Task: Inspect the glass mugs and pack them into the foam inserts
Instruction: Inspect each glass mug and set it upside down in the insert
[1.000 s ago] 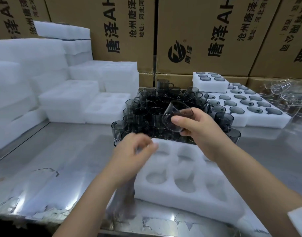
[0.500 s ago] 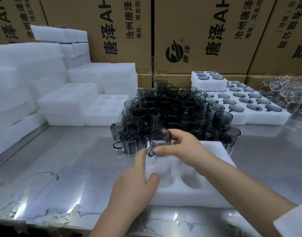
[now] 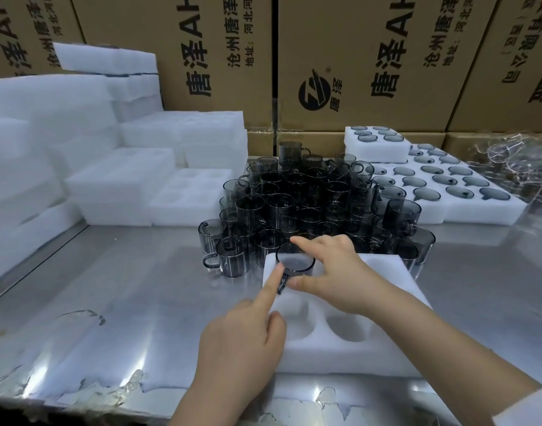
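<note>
Smoky glass mug (image 3: 295,262) sits upright in the far-left pocket of the foam insert (image 3: 392,284) at centre frame, handle pointing toward the near left. Right hand (image 3: 334,272) pinches it, forefinger on the far rim and thumb by the near rim. Left hand (image 3: 242,336) has its forefinger straight, tip on the rim by the handle, other fingers curled. Two near pockets visible, unfilled. The insert's far edge lies just beside the cluster of loose mugs (image 3: 309,204). Steel table (image 3: 110,302) has open room lower left and right of the insert; protective film peels along its near edge. Blank foam stacks (image 3: 79,133) at left, filled inserts (image 3: 447,186) at upper right, clear glassware (image 3: 515,161) beyond them, and printed cartons (image 3: 371,56) across the back.
</note>
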